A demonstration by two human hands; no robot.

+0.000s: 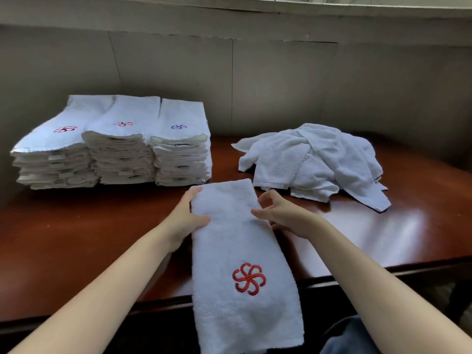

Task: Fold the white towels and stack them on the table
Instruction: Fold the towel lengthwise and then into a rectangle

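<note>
My left hand (187, 217) and right hand (277, 213) pinch the embroidered towel (229, 241) by its sides; it runs twelve to six, red logo (248, 278) nearest me.

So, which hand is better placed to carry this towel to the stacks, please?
Probably left: the left hand grips the towel edge facing the folded stacks; the right hand is nearer the loose pile.

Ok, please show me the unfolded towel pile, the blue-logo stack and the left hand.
unfolded towel pile (314, 159), head view, middle of the heap
blue-logo stack (181, 149), head view, front face
left hand (185, 216), head view, back of hand
</note>
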